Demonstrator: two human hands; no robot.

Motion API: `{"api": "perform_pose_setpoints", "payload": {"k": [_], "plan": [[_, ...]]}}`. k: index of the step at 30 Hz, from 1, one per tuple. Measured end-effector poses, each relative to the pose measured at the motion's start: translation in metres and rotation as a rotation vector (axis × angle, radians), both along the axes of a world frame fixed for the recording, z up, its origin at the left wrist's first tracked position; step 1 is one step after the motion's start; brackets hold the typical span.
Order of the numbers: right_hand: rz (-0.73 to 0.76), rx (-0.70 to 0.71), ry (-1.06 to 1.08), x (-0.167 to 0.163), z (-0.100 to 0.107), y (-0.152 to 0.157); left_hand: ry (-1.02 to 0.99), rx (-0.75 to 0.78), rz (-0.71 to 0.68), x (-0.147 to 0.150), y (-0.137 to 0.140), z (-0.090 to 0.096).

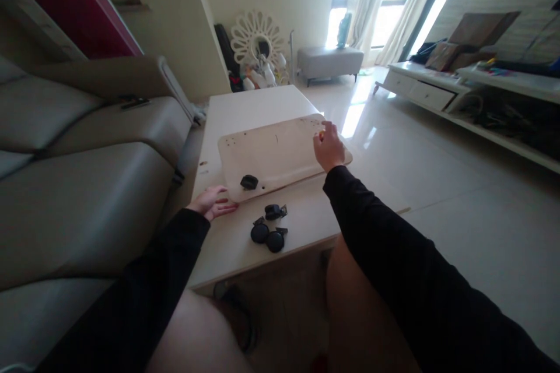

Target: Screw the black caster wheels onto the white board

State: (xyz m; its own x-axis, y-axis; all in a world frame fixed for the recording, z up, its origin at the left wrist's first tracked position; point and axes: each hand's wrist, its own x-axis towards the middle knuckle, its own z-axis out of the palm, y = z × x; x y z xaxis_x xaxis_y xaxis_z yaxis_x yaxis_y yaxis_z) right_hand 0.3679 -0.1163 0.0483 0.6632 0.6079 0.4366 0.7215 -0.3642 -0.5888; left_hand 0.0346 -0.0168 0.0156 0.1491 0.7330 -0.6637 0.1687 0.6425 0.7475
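A pale rounded board [280, 154] lies on the white table, with small holes near its corners. On its near left corner stands a black caster wheel [249, 182]. My left hand [212, 203] rests at that corner, fingers stretched out and apart, touching or nearly touching the edge. Over the board's right end, my right hand [329, 147] is closed around a small yellow-orange thing [322, 135], mostly hidden by the fingers. Closer to me lie more casters: one on its side [273, 212], plus a left one [259, 233] and a right one [275, 241] side by side, with metal plates.
The white table [258, 106] reaches away from me. A grey sofa [87, 198] runs along its left. To the right are a shiny tiled floor [459, 198] and a low white cabinet [431, 93]. A grey bench [330, 62] and a flower-shaped mirror frame [240, 41] stand beyond.
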Motion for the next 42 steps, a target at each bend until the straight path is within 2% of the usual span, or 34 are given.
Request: {"api": "perform_pose_setpoints", "payload": {"k": [2, 8, 13, 22, 26, 32, 42], "plan": [[-0.068, -0.087, 0.042, 0.013, -0.007, -0.007, -0.061, -0.051, 0.027, 0.001, 0.000, 0.002], [-0.253, -0.310, 0.123, 0.042, -0.022, -0.026, -0.205, -0.069, 0.135, -0.001, -0.001, 0.006], [-0.221, -0.426, 0.188, 0.061, -0.033, -0.035, -0.243, -0.052, 0.173, -0.001, -0.005, 0.008], [-0.245, -0.502, 0.244, 0.079, -0.041, -0.040, -0.300, -0.008, 0.205, 0.000, -0.007, 0.010], [-0.253, -0.537, 0.254, 0.083, -0.045, -0.037, -0.314, 0.092, 0.188, 0.001, -0.008, 0.009], [-0.237, -0.576, 0.241, 0.092, -0.039, -0.040, -0.238, 0.190, 0.198, -0.004, -0.001, 0.003], [-0.026, -0.812, 0.326, 0.089, -0.035, -0.049, 0.205, 0.712, 0.132, -0.039, 0.051, -0.024]]}}
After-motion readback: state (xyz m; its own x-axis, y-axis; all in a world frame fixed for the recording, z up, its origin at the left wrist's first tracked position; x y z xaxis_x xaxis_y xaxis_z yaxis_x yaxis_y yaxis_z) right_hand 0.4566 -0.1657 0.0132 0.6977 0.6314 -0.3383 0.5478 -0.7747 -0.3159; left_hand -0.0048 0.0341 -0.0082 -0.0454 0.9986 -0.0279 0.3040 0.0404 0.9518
